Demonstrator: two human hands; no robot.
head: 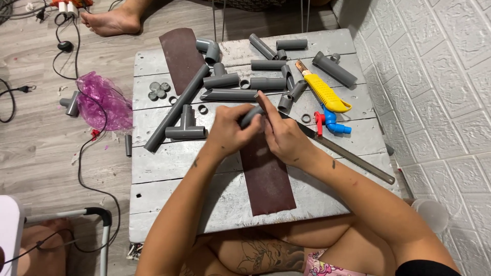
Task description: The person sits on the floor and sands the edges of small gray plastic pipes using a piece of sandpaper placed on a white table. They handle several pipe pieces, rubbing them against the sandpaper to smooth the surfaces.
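Note:
My left hand grips a short grey pipe piece above the middle of a grey wooden table. My right hand presses against the same pipe piece, with a strip of dark brown sandpaper held under its fingers. The strip runs from my hands down toward the table's near edge. How much of the pipe piece lies under my fingers is hidden.
Several grey pipes and fittings lie across the far half, with a long pipe, a tee fitting, a second sandpaper sheet, a yellow-handled saw, a blue valve. A pink bag, cables and a bare foot are on the floor.

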